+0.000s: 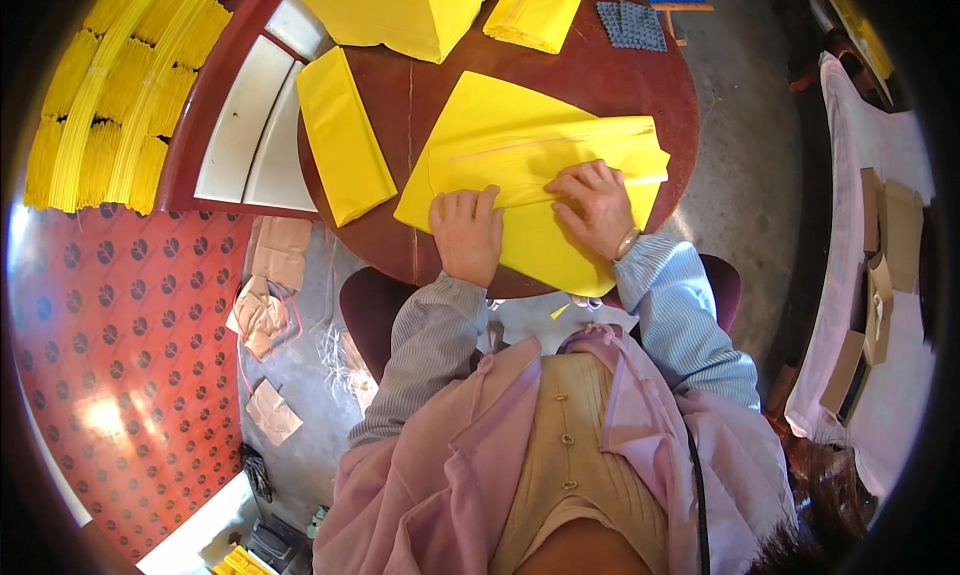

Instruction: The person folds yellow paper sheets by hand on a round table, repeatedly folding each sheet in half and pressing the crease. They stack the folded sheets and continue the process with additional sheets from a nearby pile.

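Yellow sheets (550, 245), paper or thin plastic, lie on the round table in front of me, with a folded flap (540, 155) across the far part. My left hand (467, 233) rests flat on the near left part of the sheets, fingers stretched out. On the right, my right hand (597, 207) touches the near edge of the flap, its fingers bent and the thumb apart from them. I see nothing held in either hand. What lies under my palms is hidden.
The dark red table (660, 85) also carries a folded yellow bundle (345, 135), a large yellow stack (400, 15), a yellow roll (540, 10) and a blue-grey textured pad (632, 25). Banded yellow bundles (120, 95) are piled at far left. Cardboard boxes (880, 275) lie at right.
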A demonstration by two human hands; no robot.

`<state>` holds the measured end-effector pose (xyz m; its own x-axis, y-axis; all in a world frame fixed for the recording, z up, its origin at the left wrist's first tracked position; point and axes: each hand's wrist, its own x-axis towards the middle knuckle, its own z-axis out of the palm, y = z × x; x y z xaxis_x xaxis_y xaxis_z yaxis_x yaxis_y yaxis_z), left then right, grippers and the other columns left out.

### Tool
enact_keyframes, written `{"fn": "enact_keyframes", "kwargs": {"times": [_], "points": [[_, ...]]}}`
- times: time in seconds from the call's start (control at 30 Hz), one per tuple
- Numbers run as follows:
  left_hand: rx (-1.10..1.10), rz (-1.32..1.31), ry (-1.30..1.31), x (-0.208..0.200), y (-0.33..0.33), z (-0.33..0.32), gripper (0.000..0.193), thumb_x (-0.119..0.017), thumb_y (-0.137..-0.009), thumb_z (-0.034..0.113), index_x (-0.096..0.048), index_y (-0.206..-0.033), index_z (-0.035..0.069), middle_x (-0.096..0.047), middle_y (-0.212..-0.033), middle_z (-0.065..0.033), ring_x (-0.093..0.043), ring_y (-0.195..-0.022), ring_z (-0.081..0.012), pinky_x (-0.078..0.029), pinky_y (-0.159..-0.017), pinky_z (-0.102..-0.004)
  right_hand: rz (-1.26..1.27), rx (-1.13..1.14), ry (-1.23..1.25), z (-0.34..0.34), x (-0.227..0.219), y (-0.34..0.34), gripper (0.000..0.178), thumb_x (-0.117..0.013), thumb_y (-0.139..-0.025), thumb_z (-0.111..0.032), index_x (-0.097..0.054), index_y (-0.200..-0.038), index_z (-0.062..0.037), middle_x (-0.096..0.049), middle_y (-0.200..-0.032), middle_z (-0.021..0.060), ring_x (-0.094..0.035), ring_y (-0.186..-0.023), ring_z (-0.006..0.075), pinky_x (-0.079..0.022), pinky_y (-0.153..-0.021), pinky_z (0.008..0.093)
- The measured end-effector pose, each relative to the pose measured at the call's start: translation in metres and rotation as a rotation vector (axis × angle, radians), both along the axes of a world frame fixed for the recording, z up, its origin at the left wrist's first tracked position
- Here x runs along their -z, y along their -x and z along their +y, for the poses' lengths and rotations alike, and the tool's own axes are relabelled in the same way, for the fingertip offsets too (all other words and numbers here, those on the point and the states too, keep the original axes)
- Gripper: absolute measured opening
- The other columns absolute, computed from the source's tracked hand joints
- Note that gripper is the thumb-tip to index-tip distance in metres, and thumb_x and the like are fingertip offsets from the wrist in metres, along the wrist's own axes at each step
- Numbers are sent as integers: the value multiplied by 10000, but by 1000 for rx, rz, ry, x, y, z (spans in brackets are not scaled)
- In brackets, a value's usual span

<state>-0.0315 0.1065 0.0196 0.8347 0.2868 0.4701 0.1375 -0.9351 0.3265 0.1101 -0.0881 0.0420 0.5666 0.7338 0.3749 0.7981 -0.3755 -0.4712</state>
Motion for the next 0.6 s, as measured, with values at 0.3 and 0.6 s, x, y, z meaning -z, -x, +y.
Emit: {"fn": "enact_keyframes", "kwargs": {"times": [0.3,0.6], "points": [[96,-50,15,-6,-6,4,345,-832,-822,218,-711,-1120,95,-638,-1138,-97,-591,-1129,-315,-427,-1044,-516,-90,259,30,-48,2,-28,147,-791,-861,-251,-752,-907,-117,-703,-943,56,-641,-960,271,-450,-862,444],[49,-30,12,-6,-40,-18,266,-766,-852,175,-691,-1092,89,-663,-1200,-82,-599,-1190,-321,-451,-1027,-482,-126,248,29,-26,-9,-22,133,-750,-815,-136,-750,-945,-105,-717,-1011,57,-646,-997,271,-458,-887,441]]}}
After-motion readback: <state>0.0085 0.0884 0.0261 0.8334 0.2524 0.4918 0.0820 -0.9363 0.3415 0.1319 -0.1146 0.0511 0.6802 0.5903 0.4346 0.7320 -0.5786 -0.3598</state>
